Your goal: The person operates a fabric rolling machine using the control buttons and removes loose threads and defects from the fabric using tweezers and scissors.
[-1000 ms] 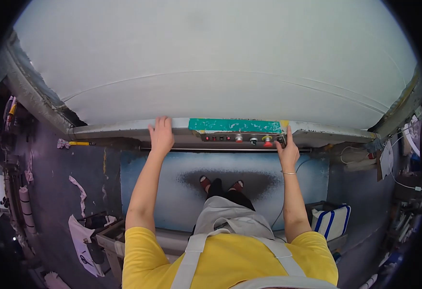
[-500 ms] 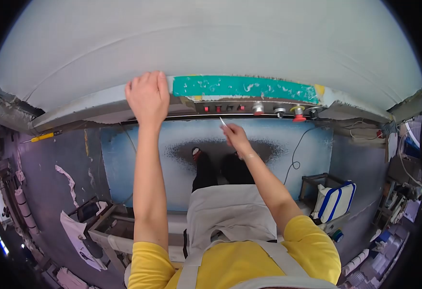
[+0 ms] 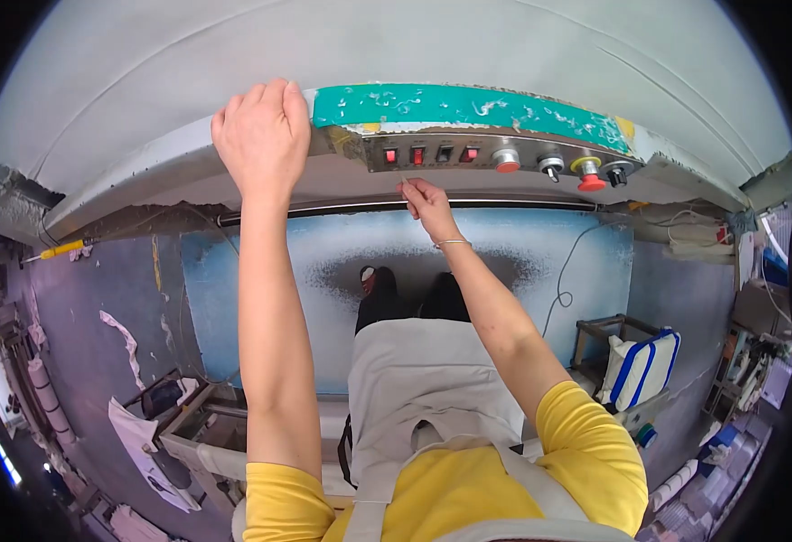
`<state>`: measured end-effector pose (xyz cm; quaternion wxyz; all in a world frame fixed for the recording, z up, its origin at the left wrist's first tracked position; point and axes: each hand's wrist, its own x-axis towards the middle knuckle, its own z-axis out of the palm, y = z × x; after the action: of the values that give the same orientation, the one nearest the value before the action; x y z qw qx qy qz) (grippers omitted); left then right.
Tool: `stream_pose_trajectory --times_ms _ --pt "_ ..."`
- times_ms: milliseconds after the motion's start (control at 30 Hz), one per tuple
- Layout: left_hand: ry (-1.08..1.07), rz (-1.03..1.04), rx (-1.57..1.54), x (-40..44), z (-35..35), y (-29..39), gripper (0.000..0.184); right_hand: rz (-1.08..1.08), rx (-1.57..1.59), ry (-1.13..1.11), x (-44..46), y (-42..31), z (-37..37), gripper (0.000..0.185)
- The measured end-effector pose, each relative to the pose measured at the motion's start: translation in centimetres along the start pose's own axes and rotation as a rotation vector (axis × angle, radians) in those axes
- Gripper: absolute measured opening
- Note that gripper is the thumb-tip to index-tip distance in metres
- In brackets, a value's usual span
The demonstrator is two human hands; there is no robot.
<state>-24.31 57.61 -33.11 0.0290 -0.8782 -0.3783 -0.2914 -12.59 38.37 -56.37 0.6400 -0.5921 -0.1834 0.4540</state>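
Note:
My left hand (image 3: 265, 140) rests over the metal front rail (image 3: 165, 163), its fingers curled on the top edge, left of the green strip (image 3: 468, 104). Below that strip is a control panel (image 3: 432, 155) with red switches, knobs and a red button (image 3: 592, 177). My right hand (image 3: 427, 208) is just below the panel's switches, thumb and fingers pinched together and apart from the panel. Something thin and pale shows at its fingertips, too small to name. White fabric (image 3: 396, 45) spreads behind the rail.
A blue-and-white mat (image 3: 323, 334) lies on the floor under my feet. A striped bag (image 3: 635, 369) sits in a frame at the right. A wooden frame (image 3: 224, 429) stands at the left. A cable (image 3: 566, 271) trails over the mat.
My right hand has left the knobs at the panel's right end and moved left, closing into a pinch. My left hand has slid slightly left and now grips the rail. The panel looks nearer.

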Motion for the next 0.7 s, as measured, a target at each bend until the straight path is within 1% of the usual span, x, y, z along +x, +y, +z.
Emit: stream_pose_trajectory --times_ms 67,100,133,200,267,367,400,433,500,567,600,633,667,700 --pt "0.031 0.019 0.004 -0.2 0.1 -0.2 0.03 -0.02 -0.084 -0.029 -0.3 -0.1 -0.4 0.024" --pt "0.054 0.032 0.005 0.1 0.2 -0.3 0.03 -0.039 -0.079 -0.015 -0.3 -0.4 -0.5 0.024" --pt "0.071 0.049 -0.004 0.4 0.0 -0.4 0.03 -0.049 -0.152 -0.021 -0.3 -0.9 -0.7 0.025" --pt "0.068 0.056 0.019 0.5 0.1 -0.5 0.032 -0.061 -0.303 -0.025 -0.4 -1.3 -0.9 0.025" --pt "0.06 0.061 0.017 -0.3 0.1 -0.6 0.032 -0.104 -0.336 -0.01 -0.1 -0.5 -1.3 0.025" --pt "-0.184 -0.016 0.019 0.0 -1.7 0.0 0.024 -0.178 -0.398 -0.011 0.0 0.1 -1.4 0.025" --pt "-0.184 -0.011 0.012 -0.7 -1.5 0.1 0.024 -0.145 -0.395 -0.001 -0.4 0.0 -1.3 0.025" --pt "0.049 0.052 -0.112 -2.0 -1.0 0.0 0.025 -0.11 -0.393 0.007 -0.7 -0.2 -1.2 0.025" --pt "0.518 0.18 -0.354 -5.8 0.9 0.1 0.038 -0.077 -0.385 0.019 -1.0 -0.5 -1.2 0.024" --pt "0.315 0.032 -0.525 -12.8 4.3 0.9 0.059 -0.176 -0.445 0.031 -0.9 -0.9 -1.0 0.024" --pt "0.228 -0.103 -0.626 -15.5 6.4 2.3 0.06 -0.216 -0.473 0.04 -1.1 -0.7 -1.0 0.023" --pt "0.14 -0.245 -0.72 -17.4 8.0 4.1 0.062 -0.211 -0.467 0.046 -1.2 -0.7 -1.0 0.023" --pt "0.133 -0.246 -0.72 -18.4 10.0 5.4 0.062 -0.279 -0.503 0.051 -1.3 -0.7 -1.1 0.022" --pt "0.118 -0.347 -0.791 -18.6 11.9 6.8 0.061 -0.35 -0.543 0.049 -1.0 -0.9 -1.3 0.021"
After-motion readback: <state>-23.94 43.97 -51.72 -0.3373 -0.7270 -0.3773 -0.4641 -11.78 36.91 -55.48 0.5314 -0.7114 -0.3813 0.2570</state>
